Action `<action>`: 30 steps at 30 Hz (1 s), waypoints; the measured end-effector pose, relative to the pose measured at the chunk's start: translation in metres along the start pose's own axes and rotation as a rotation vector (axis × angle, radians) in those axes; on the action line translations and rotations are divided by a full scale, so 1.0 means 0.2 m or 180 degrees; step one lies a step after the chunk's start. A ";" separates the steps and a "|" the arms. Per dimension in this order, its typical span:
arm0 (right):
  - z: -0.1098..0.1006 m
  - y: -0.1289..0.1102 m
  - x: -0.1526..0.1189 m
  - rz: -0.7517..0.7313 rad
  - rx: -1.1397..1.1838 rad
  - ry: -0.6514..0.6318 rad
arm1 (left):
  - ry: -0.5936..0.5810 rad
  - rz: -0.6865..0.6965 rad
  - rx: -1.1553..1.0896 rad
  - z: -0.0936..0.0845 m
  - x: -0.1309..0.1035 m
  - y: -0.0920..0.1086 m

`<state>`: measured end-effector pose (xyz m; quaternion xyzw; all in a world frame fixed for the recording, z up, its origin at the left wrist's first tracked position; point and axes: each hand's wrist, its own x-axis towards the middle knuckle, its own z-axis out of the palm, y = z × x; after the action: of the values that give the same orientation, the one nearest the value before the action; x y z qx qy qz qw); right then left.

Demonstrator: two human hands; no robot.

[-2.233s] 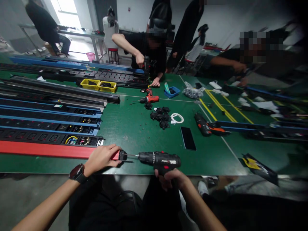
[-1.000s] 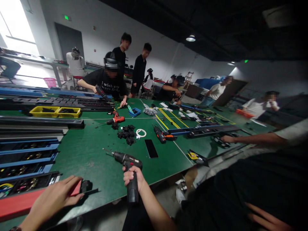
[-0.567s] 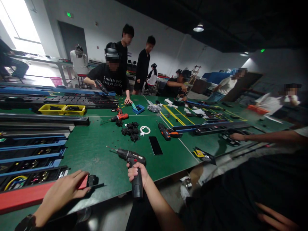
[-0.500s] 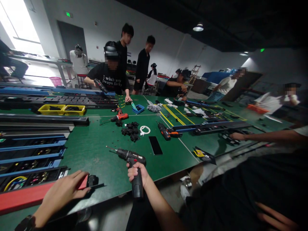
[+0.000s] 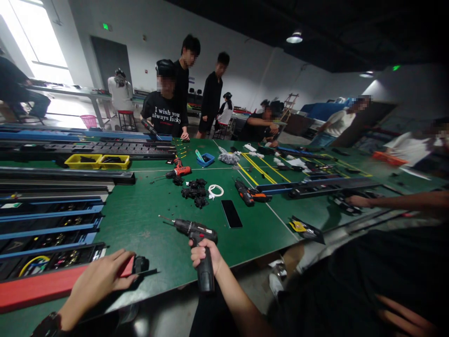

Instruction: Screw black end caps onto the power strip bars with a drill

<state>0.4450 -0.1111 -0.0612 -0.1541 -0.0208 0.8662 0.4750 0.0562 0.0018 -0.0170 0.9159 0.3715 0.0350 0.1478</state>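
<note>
My right hand point(image 5: 204, 255) is wrapped round the grip of a black cordless drill point(image 5: 196, 230), its long bit pointing left above the green table. At the lower left, my left hand point(image 5: 101, 276) grips the end of a long red bar point(image 5: 35, 286), thumb on the near side and fingers over the top. A black end piece point(image 5: 141, 265) sits at the bar's right tip, just beyond my fingers. Part of the bar is hidden under my hand.
Blue and black rails point(image 5: 52, 220) lie at the left. Black connectors point(image 5: 194, 191), a white cable coil point(image 5: 215, 191), a phone point(image 5: 231, 214) and other drills point(image 5: 245, 193) lie mid-table. Yellow trays point(image 5: 84, 162) stand farther back. A co-worker's hand point(image 5: 359, 201) reaches in from the right.
The view has shifted slightly, so most things sit a little farther right. Both hands keep their holds on the drill and the red bar. The co-worker across the table has lowered a drill.
</note>
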 end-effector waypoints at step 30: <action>-0.02 0.05 0.03 -0.0138 0.0086 -0.0434 | 0.0150 -0.0176 0.0062 -0.09 -0.02 0.13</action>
<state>0.4350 -0.1128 -0.0688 -0.0878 -0.0448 0.8644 0.4931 0.0678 -0.0139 0.0074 0.9056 0.4004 0.0488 0.1310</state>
